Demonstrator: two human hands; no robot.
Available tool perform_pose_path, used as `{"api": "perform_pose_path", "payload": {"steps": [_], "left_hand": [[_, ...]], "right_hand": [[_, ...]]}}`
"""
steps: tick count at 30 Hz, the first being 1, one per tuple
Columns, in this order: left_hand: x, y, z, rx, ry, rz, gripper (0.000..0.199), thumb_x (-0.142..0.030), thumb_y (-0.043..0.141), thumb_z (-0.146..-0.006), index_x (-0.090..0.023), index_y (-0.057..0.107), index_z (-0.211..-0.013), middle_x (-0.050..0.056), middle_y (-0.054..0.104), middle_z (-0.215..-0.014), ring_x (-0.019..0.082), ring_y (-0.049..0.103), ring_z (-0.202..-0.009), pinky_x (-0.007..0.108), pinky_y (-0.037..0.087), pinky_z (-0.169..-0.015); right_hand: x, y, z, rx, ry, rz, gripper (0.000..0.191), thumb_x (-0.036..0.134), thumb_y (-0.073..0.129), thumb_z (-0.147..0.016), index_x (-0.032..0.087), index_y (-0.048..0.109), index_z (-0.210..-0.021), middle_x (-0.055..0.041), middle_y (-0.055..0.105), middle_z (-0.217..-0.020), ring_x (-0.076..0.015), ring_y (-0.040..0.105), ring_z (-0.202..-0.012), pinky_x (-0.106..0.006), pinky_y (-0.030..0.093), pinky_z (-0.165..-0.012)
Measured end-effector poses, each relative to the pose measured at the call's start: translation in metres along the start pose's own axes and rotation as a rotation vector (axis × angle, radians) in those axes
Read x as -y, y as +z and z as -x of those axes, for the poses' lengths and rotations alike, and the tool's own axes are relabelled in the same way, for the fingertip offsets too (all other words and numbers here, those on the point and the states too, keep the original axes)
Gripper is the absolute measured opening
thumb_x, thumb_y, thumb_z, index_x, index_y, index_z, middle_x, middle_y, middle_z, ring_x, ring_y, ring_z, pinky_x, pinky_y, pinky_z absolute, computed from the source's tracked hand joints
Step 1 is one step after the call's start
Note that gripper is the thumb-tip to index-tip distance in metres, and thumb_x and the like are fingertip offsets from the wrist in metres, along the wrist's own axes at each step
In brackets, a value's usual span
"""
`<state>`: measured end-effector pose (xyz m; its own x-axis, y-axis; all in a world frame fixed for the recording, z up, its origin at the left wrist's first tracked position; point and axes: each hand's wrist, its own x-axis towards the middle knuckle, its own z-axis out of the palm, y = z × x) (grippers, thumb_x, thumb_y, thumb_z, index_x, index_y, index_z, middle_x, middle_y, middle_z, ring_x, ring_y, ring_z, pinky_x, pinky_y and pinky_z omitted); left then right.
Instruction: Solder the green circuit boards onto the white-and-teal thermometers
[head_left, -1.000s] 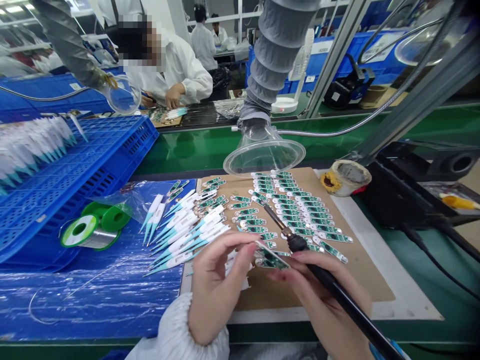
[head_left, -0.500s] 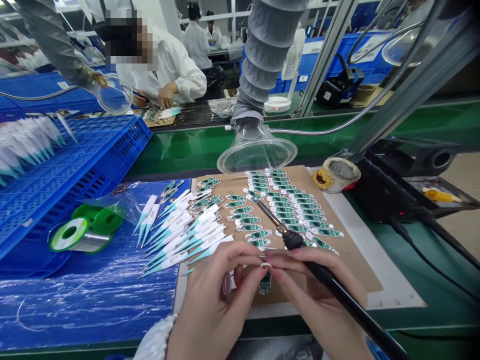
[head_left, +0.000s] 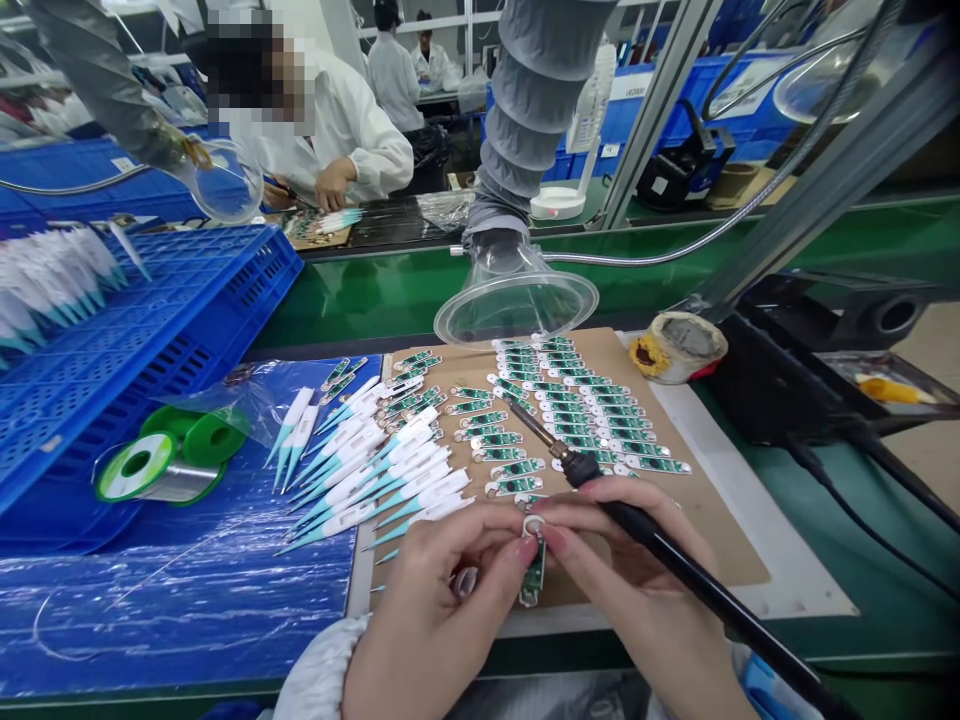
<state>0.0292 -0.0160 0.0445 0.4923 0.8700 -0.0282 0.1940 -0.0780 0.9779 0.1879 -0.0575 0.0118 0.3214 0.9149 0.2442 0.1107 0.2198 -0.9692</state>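
Electronics workshop: soldering iron [head_left: 667, 554], circuit boards [head_left: 574, 419], solder spool [head_left: 166, 482].

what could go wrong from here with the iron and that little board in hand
The soldering iron in the right hand points over the laid-out circuit boards; if hot, its tip might scorch one, though contact is unclear.
Both hands pinch the held board near its ring end, so it could slip.
The left hand is close to the piled thermometers and might nudge some.
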Motion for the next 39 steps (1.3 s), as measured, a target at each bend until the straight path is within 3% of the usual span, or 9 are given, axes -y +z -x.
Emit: {"api": "perform_pose_path", "payload": {"steps": [4, 7, 9, 12, 14, 16, 22, 30, 39], "left_hand": [[0.002, 0.002, 0.0, -0.014, -0.049, 0.057, 0.018, -0.029, 0.057, -0.097, -0.018, 0.069, -0.088, -0.001, 0.064, -0.062, 0.008, 0.047, -0.05, 0.018, 0.034, -0.047], [0.004, 0.001, -0.001, -0.031, -0.111, 0.176, 0.021, -0.033, 0.058, -0.096, -0.018, 0.065, -0.084, 0.004, 0.071, -0.07, 0.009, 0.049, -0.052, 0.018, 0.037, -0.047], [0.005, -0.001, -0.001, -0.068, -0.117, 0.239, 0.021, -0.034, 0.059, -0.096, -0.018, 0.063, -0.083, 0.004, 0.073, -0.07, 0.007, 0.043, -0.048, 0.017, 0.034, -0.044], [0.007, -0.003, 0.0, -0.121, -0.087, 0.275, 0.02, -0.035, 0.061, -0.096, -0.019, 0.063, -0.084, 0.002, 0.073, -0.069, 0.006, 0.037, -0.045, 0.016, 0.029, -0.04], [0.008, -0.004, 0.001, -0.132, -0.073, 0.28, 0.021, -0.036, 0.061, -0.096, -0.02, 0.063, -0.084, 0.002, 0.074, -0.071, 0.005, 0.039, -0.045, 0.015, 0.03, -0.04], [0.009, -0.004, 0.001, -0.142, -0.065, 0.283, 0.021, -0.036, 0.061, -0.096, -0.02, 0.064, -0.084, 0.002, 0.075, -0.072, 0.005, 0.04, -0.045, 0.015, 0.031, -0.041], [0.005, -0.002, 0.001, -0.152, -0.057, 0.285, 0.021, -0.036, 0.062, -0.096, -0.019, 0.065, -0.084, 0.004, 0.077, -0.073, 0.005, 0.037, -0.044, 0.015, 0.029, -0.04], [-0.001, 0.002, 0.002, -0.146, -0.099, 0.38, 0.02, -0.035, 0.063, -0.094, -0.019, 0.065, -0.084, 0.005, 0.077, -0.074, 0.004, 0.033, -0.042, 0.016, 0.025, -0.039], [-0.016, 0.008, 0.004, -0.232, -0.19, 0.389, 0.02, -0.035, 0.066, -0.089, -0.018, 0.062, -0.079, 0.003, 0.072, -0.066, 0.006, 0.033, -0.046, 0.02, 0.024, -0.043]], "right_hand": [[-0.002, -0.002, 0.002, 0.053, 0.061, -0.088, 0.027, 0.022, 0.073, -0.088, 0.034, 0.058, -0.107, 0.0049, 0.078, -0.089, -0.0158, 0.077, -0.077, -0.023, 0.065, -0.069], [-0.006, -0.006, 0.003, -0.034, 0.079, -0.017, 0.027, 0.028, 0.068, -0.094, 0.034, 0.06, -0.119, 0.0022, 0.079, -0.093, -0.0156, 0.076, -0.087, -0.027, 0.062, -0.084], [-0.01, -0.009, 0.002, -0.138, 0.064, -0.01, 0.029, 0.033, 0.061, -0.098, 0.032, 0.06, -0.127, 0.0013, 0.077, -0.082, -0.0165, 0.075, -0.088, -0.033, 0.058, -0.092], [-0.011, -0.014, -0.005, -0.287, 0.018, -0.205, 0.027, 0.046, 0.054, -0.1, 0.03, 0.067, -0.118, 0.0051, 0.058, -0.05, -0.0153, 0.064, -0.058, -0.031, 0.055, -0.065], [-0.009, -0.017, -0.009, -0.387, 0.033, -0.327, 0.032, 0.055, 0.055, -0.096, 0.029, 0.073, -0.101, 0.0061, 0.045, -0.042, -0.0131, 0.05, -0.044, -0.027, 0.043, -0.048], [-0.005, -0.018, -0.012, -0.447, 0.088, -0.388, 0.032, 0.056, 0.059, -0.093, 0.028, 0.074, -0.089, 0.0058, 0.04, -0.041, -0.0121, 0.042, -0.041, -0.026, 0.037, -0.044], [-0.001, -0.018, -0.011, -0.414, 0.177, -0.392, 0.023, 0.044, 0.068, -0.086, 0.025, 0.072, -0.073, 0.0061, 0.036, -0.035, -0.0101, 0.031, -0.035, -0.026, 0.026, -0.038], [-0.003, -0.013, -0.011, -0.409, 0.199, -0.385, 0.025, 0.047, 0.072, -0.082, 0.024, 0.073, -0.074, 0.0061, 0.037, -0.033, -0.0094, 0.034, -0.035, -0.024, 0.028, -0.038], [-0.004, -0.011, -0.013, -0.441, 0.267, -0.393, 0.027, 0.047, 0.072, -0.081, 0.022, 0.069, -0.071, 0.0071, 0.035, -0.034, -0.0084, 0.032, -0.035, -0.022, 0.029, -0.038]]}}
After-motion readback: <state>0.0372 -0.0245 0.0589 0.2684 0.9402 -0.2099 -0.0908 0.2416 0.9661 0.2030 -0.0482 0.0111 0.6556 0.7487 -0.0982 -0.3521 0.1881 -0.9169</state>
